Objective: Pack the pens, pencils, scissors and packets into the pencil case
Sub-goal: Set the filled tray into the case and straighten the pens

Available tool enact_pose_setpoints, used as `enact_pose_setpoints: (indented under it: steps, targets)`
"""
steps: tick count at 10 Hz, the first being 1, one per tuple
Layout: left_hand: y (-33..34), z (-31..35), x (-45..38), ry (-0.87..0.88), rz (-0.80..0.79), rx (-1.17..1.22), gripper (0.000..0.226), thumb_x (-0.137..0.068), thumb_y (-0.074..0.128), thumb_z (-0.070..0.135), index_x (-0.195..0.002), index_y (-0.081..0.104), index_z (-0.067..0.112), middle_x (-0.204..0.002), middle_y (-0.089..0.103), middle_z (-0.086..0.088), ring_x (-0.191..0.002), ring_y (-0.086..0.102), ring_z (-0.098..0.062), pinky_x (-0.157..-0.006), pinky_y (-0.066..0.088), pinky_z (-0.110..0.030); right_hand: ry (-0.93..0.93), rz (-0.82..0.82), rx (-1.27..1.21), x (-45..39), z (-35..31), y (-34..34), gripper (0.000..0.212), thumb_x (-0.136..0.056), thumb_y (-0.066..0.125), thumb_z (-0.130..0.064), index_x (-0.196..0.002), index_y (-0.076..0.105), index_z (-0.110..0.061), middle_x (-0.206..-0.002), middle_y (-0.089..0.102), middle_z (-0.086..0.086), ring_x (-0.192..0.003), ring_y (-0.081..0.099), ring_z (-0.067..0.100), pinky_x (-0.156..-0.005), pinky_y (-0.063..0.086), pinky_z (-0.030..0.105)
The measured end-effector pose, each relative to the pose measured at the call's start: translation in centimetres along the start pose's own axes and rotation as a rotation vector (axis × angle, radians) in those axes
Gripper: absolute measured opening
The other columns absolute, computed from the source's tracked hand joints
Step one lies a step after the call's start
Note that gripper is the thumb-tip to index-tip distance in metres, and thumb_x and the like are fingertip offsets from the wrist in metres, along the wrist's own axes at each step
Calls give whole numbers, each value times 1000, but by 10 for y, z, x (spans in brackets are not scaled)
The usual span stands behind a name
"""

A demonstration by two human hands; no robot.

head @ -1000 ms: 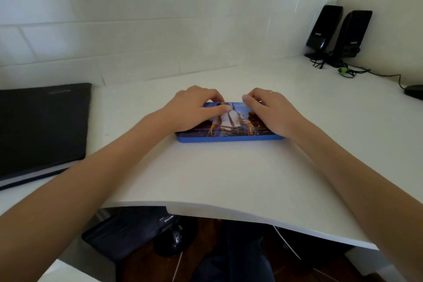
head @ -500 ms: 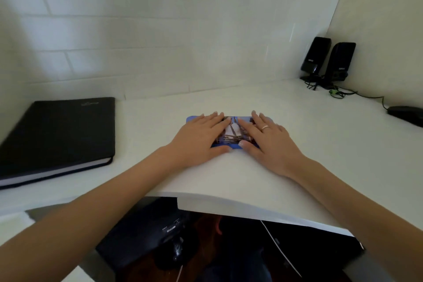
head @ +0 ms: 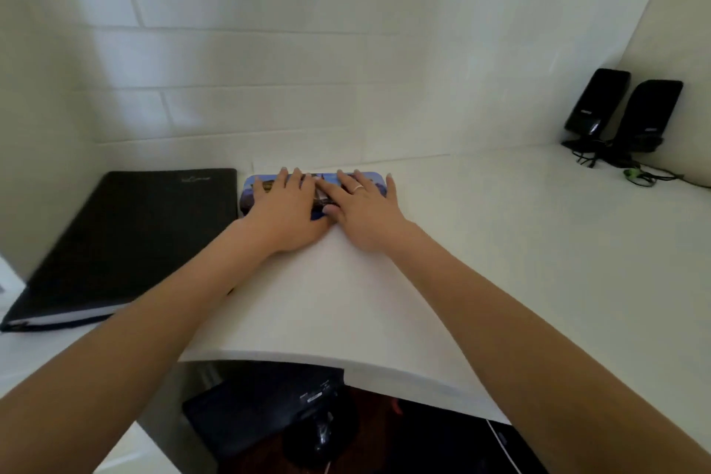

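Note:
The pencil case (head: 254, 185) is a flat blue tin with a printed picture on its lid. It lies closed on the white desk (head: 500, 242), far from me near the tiled wall. My left hand (head: 286, 204) rests flat on its left half with fingers stretched out. My right hand (head: 365, 210), which wears a ring, lies flat on its right half. Neither hand grips the case; both press on the lid and cover most of it. No pens, pencils, scissors or packets are in sight.
A black notebook (head: 134, 235) lies right beside the case on the left. Two black speakers (head: 623, 112) with cables (head: 638, 175) stand in the far right corner. The desk's curved front edge is near me, with dark equipment (head: 261, 408) below it.
Both hands have slid the closed case away from me and to the left, up to the wall beside the notebook. Their fingers went from curled over the lid to lying flat.

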State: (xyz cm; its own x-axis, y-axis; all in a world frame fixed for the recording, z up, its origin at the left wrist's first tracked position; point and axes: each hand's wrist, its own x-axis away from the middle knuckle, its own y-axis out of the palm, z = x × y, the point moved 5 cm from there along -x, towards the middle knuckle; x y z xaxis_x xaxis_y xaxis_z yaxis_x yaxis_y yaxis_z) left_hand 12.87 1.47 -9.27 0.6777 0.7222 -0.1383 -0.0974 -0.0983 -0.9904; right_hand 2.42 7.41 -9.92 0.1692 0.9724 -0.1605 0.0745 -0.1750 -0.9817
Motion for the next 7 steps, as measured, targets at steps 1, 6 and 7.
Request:
enact_pose_setpoints:
  steps: [1, 6, 7]
  targets:
    - [2, -23, -17, -37, -30, -30, 80, -90, 30, 61, -149, 7, 13, -159, 10, -13, -147, 6, -29, -114, 7, -57, -32, 38, -24, -32, -8, 6, 49, -101, 26, -36, -149, 16, -38, -160, 15, 4, -148, 6, 21, -117, 0, 47]
    - [9, -51, -59, -21, -42, 30, 78, -89, 40, 57, -148, 14, 14, -158, 14, -10, -146, 10, -26, -116, 10, -52, -67, 76, -147, -70, -3, 13, 49, -100, 33, -31, -148, 25, -29, -157, 24, 7, -146, 16, 23, -116, 6, 37]
    - [-7, -49, -55, -3, -97, 188, 78, -83, 58, 51, -144, 27, 14, -149, 31, -11, -138, 29, -26, -112, 23, -39, -72, -75, -565, -48, 12, -21, 40, -102, 34, -24, -141, 41, -19, -145, 43, 7, -135, 38, 22, -108, 26, 28]
